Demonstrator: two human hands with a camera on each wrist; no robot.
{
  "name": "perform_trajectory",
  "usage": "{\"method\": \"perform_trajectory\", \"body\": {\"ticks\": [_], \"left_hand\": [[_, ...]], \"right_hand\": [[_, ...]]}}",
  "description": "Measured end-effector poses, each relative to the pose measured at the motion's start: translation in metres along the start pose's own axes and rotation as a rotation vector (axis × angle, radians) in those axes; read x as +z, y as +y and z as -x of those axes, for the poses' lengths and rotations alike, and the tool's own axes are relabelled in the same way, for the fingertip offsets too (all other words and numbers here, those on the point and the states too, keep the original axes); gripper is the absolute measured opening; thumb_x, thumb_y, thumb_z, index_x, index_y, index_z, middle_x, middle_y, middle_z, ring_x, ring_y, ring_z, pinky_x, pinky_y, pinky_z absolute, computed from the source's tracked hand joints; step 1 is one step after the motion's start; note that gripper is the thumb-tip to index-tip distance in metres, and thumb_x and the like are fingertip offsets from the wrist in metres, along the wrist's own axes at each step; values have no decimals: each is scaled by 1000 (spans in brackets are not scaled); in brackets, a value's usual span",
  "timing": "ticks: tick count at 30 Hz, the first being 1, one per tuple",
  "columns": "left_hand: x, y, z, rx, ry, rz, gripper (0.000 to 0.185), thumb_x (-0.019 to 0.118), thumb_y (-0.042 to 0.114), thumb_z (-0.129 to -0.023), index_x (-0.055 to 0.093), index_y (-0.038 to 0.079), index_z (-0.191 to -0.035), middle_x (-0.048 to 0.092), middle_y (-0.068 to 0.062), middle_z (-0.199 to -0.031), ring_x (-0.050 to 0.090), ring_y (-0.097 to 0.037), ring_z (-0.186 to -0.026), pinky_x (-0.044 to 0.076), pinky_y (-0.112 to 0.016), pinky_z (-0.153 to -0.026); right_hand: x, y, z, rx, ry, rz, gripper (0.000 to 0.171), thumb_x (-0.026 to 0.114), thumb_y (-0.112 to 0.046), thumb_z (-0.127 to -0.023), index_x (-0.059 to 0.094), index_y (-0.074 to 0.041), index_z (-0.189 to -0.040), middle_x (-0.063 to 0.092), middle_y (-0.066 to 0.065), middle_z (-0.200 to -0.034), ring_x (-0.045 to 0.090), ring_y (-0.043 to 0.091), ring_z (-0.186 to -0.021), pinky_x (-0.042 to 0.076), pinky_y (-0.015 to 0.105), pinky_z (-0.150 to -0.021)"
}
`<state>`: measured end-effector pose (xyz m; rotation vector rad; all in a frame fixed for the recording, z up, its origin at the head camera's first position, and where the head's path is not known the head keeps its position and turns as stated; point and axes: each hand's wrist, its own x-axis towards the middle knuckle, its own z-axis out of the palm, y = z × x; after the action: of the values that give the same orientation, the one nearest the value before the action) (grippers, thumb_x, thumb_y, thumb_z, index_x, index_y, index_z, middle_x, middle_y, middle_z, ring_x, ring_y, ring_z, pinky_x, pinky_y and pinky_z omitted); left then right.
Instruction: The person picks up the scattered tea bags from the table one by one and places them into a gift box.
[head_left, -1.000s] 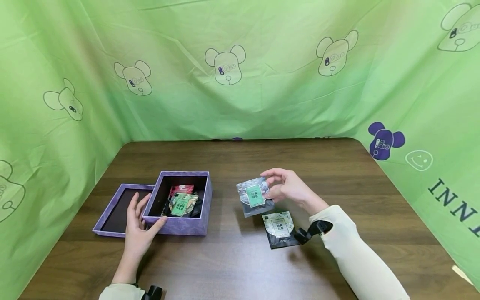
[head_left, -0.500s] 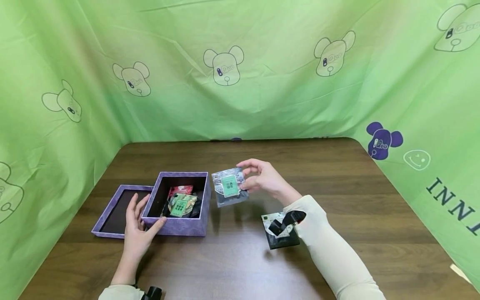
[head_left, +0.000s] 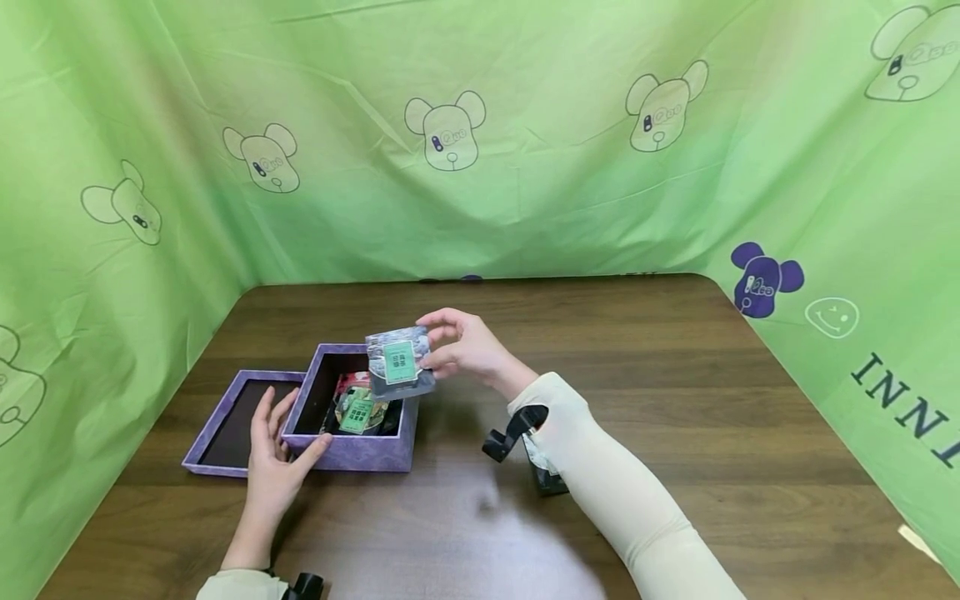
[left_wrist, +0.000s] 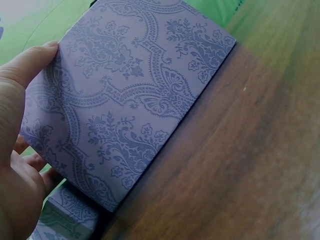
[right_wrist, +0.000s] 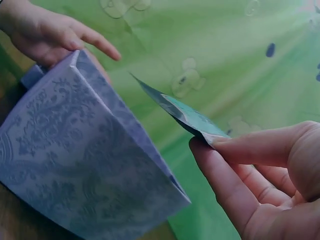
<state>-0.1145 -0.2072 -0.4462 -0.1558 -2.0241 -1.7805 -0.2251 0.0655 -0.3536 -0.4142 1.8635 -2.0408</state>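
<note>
My right hand (head_left: 471, 354) pinches a grey-blue tea sachet (head_left: 399, 363) with a green label by its right edge, between thumb and fingers. In the head view the sachet overlaps the right part of a purple patterned box (head_left: 360, 454); the right wrist view has it raised above the rim. Inside the box lie a sachet with a green label (head_left: 360, 415) and a red sachet (head_left: 352, 381), partly covered. My left hand (head_left: 276, 467) holds the box at its near left corner, with the thumb (left_wrist: 37, 60) on the near edge and the fingers along the left side.
The purple box lid (head_left: 217, 450), dark inside, lies left of the box and partly behind my left hand. Another dark sachet (head_left: 549, 479) lies on the wooden table (head_left: 637, 333), mostly hidden under my right forearm. A green printed curtain (head_left: 525, 208) surrounds the table.
My right hand has carried the grey-blue sachet leftward from the right of the box to over its right side. My left hand and the box have stayed in place.
</note>
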Motion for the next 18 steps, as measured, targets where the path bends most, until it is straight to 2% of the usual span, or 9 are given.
{"method": "perform_trajectory", "body": {"ticks": [5, 10, 18], "left_hand": [[0, 0, 0, -3, -4, -16, 96, 67, -25, -77, 15, 0, -154, 47, 8, -139, 45, 0, -124, 35, -12, -98], [-1, 1, 0, -14, -9, -22, 96, 67, -23, -78, 14, 0, -155, 46, 4, -142, 44, 0, -125, 35, -12, -99], [-1, 1, 2, -31, -9, -58, 96, 68, -21, -79, 15, 4, -156, 44, 3, -143, 42, 1, -127, 33, -12, -100]], "right_hand": [[20, -1, -11, 35, 3, -8, 56, 64, 24, -78, 51, 9, -130, 60, 5, -84, 63, 15, -61, 55, 28, -53], [36, 0, -23, 66, -29, 5, 48, 61, 21, -84, 50, 9, -129, 55, 6, -84, 63, 17, -58, 57, 30, -54], [48, 0, -35, 121, -100, 109, 24, 57, 15, -90, 52, 7, -113, 57, 9, -80, 63, 20, -57, 58, 35, -58]]}}
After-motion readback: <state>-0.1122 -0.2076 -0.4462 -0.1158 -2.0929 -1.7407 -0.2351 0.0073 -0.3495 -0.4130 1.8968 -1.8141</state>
